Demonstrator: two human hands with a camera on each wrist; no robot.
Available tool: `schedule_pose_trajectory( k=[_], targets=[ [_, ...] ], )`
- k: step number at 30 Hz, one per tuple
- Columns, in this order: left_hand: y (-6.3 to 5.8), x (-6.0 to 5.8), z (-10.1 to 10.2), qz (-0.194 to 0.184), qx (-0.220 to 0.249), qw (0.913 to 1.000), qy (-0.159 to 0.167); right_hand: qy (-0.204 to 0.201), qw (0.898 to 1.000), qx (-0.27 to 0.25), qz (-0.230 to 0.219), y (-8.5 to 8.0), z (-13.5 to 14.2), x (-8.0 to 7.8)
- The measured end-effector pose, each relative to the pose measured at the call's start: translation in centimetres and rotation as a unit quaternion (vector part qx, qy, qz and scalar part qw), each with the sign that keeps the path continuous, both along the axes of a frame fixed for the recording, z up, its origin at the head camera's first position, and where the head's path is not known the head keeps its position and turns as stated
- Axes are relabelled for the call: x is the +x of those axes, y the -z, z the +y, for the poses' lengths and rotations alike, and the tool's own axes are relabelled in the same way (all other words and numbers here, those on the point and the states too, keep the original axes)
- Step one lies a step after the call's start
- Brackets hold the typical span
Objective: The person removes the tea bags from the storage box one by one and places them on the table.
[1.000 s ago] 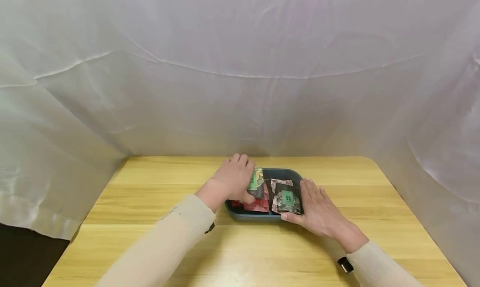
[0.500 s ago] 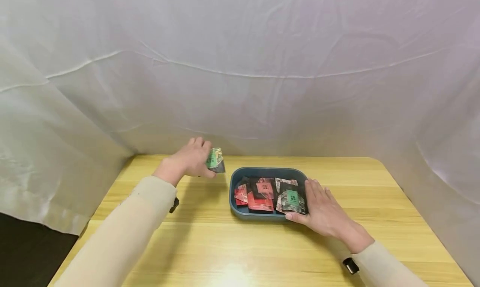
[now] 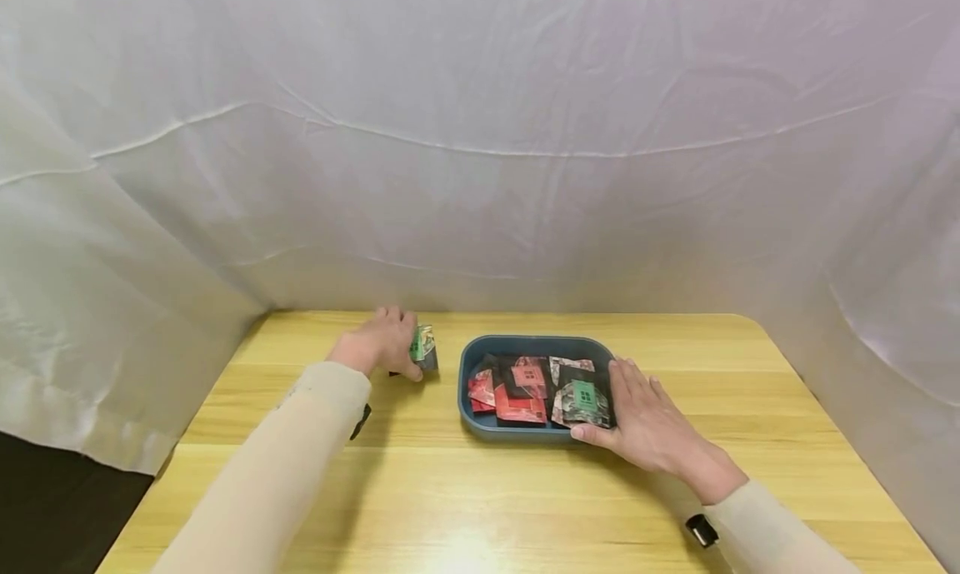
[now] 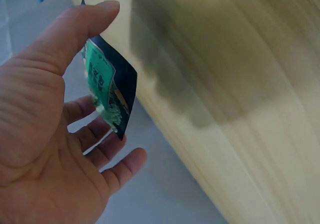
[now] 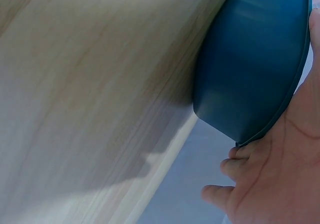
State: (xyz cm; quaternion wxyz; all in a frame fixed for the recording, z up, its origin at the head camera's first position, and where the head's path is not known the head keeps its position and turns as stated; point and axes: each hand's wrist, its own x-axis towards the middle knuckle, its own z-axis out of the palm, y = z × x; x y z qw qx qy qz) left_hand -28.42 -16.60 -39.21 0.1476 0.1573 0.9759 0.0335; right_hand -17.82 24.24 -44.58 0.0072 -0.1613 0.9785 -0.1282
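At the back left of the table, my left hand (image 3: 382, 341) pinches a small dark packet (image 3: 427, 349) with a green label between thumb and fingers. In the left wrist view the same packet (image 4: 112, 79) is held on edge, close over the wood. My right hand (image 3: 651, 416) rests against the right end of a dark blue rectangular tub (image 3: 480, 426), fingers straight along its side and thumb at the front corner. Inside the tub lie red packets (image 3: 521, 407), a black packet with a red label (image 3: 527, 376) and a black packet with a green label (image 3: 583, 396).
The wooden table (image 3: 465, 499) has its back edge against a pale hanging cloth (image 3: 480, 224). More cloth hangs down on both sides. Part of the tub's blue wall (image 5: 250, 59) fills the upper right of the right wrist view.
My left hand has lifted the green-labelled packet out of the tub, carried it left and lowered it towards the table. The red-labelled black packet is now uncovered. My right hand stays at the tub.
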Motion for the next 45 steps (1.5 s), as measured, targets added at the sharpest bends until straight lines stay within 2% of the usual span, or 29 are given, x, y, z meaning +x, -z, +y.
schedule_pose_trajectory(
  k=[4,12,18,28,35,37,40,45],
  targets=[
    [0.7,-0.1,0.9,0.01,-0.002,0.9999,0.011,0.002,1.0,0.0,0.002,0.1,0.1,0.2],
    [1.3,-0.1,2.2,0.033,-0.015,0.9986,0.038,0.007,1.0,-0.002,0.004,0.2,0.1,0.6],
    [1.6,-0.1,2.5,0.034,-0.016,0.9986,0.037,0.007,1.0,-0.001,0.006,0.2,0.2,0.9],
    [2.2,-0.6,2.2,0.015,-0.014,0.9992,0.034,0.009,1.0,0.002,0.004,0.0,0.2,1.1],
    [2.1,-0.4,2.6,0.008,-0.022,0.9989,0.04,0.007,1.0,0.002,0.007,0.0,0.3,1.2],
    [2.0,-0.3,2.8,0.004,-0.021,0.9991,0.037,0.007,1.0,0.002,0.008,0.1,0.3,1.3],
    [2.5,-0.5,3.0,-0.009,-0.023,0.9994,0.026,0.008,1.0,0.001,0.007,0.1,0.3,1.4],
    [2.3,-0.3,3.3,-0.018,-0.019,0.9995,0.021,0.011,1.0,-0.001,0.005,0.3,0.3,1.5]
  ],
)
